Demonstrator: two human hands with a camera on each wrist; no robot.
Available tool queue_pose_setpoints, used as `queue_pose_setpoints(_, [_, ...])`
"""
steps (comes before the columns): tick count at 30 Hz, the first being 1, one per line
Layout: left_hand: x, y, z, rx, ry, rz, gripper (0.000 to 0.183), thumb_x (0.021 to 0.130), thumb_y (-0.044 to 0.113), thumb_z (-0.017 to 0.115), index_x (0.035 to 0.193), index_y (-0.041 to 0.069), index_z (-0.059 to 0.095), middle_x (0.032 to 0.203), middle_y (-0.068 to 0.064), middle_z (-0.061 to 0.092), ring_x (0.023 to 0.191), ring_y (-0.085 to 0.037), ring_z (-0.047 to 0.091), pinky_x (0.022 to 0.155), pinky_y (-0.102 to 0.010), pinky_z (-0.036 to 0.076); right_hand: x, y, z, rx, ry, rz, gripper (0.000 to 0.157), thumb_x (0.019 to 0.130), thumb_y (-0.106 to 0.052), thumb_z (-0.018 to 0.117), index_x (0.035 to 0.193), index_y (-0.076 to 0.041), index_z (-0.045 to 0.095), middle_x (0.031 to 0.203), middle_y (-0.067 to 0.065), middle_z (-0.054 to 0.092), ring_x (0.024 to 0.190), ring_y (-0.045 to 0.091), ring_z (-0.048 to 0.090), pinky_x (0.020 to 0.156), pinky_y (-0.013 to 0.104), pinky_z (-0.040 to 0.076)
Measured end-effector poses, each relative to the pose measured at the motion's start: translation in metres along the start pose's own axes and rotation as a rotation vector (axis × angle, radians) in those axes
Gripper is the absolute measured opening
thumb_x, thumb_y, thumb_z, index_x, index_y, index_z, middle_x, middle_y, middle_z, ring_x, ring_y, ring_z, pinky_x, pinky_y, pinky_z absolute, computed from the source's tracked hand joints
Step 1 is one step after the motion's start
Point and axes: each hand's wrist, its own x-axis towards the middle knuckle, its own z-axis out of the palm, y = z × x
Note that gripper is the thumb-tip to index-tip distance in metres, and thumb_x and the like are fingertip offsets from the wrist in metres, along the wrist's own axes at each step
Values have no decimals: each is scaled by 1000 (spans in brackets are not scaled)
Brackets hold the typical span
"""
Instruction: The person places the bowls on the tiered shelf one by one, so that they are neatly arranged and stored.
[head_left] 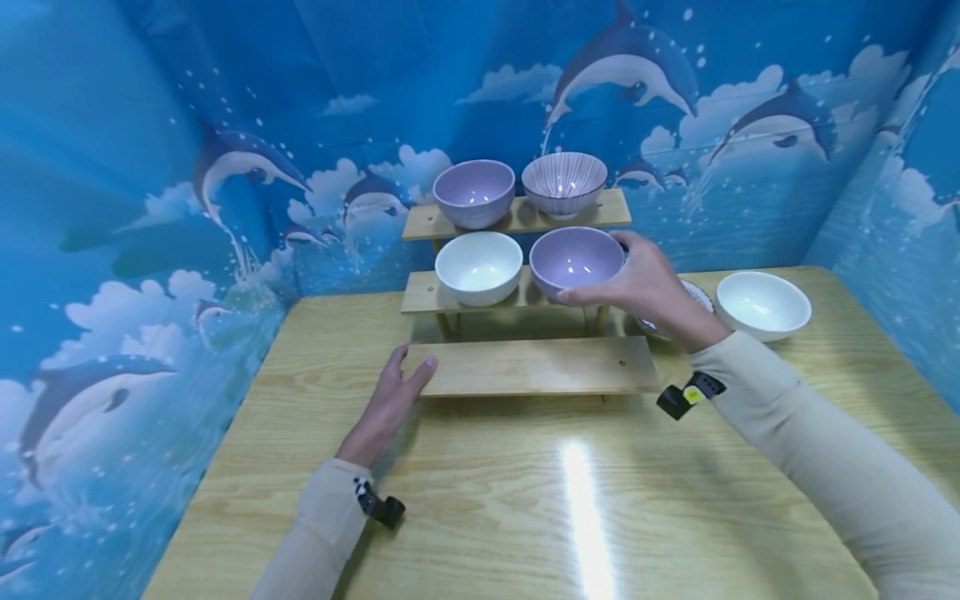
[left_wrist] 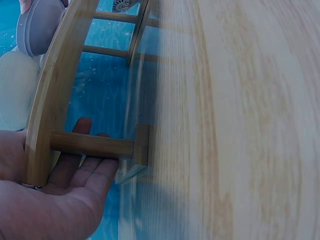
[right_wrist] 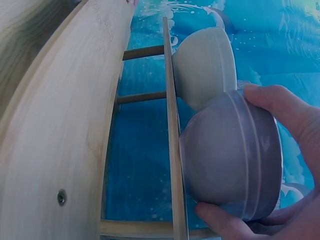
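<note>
My right hand (head_left: 648, 279) grips a plain purple bowl (head_left: 576, 257) by its right side, at the right end of the middle tier of a wooden stepped stand (head_left: 525, 367). In the right wrist view the bowl's base (right_wrist: 186, 167) meets the shelf edge, thumb and fingers around the wall. Beside it on that tier sits a white bowl (head_left: 480, 271). The left hand (head_left: 390, 396) holds the left end of the lowest tier, thumb on top; the left wrist view shows its fingers underneath, by a round wooden leg (left_wrist: 92, 145).
On the top tier stand another purple bowl (head_left: 474, 196) and a striped bowl (head_left: 564, 185). To the right on the table (head_left: 480, 500) are a white bowl (head_left: 763, 307) and a patterned bowl (head_left: 699, 296), partly hidden by my right arm. A blue dolphin-print backdrop (head_left: 360, 100) surrounds the table.
</note>
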Motion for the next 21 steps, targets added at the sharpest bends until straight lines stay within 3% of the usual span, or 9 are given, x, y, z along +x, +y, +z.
queue_pose_setpoints(6, [0,0,0,1,-3,4,82,98,60,55,162,22,19,170,-7,6,153,-38,6,121,-62,11,4,-1,2,-8,-4,12,130,62,-55,94,158,-1,25,144,23,47,122,38,53,97,54,52])
queue_pose_setpoints(13, [2,1,0,6,-8,17,83,98,61,55,162,21,19,170,-8,5,154,-38,6,121,-62,12,0,-1,-2,16,-48,-1,127,67,-54,92,160,-4,21,148,20,44,128,36,51,101,54,50])
queue_pose_setpoints(21, [1,0,0,-2,-8,20,81,99,58,55,162,21,19,169,-9,6,153,-38,7,121,-61,14,-23,3,-20,-58,-60,62,133,72,-59,87,163,-10,3,166,19,19,146,43,33,109,63,39])
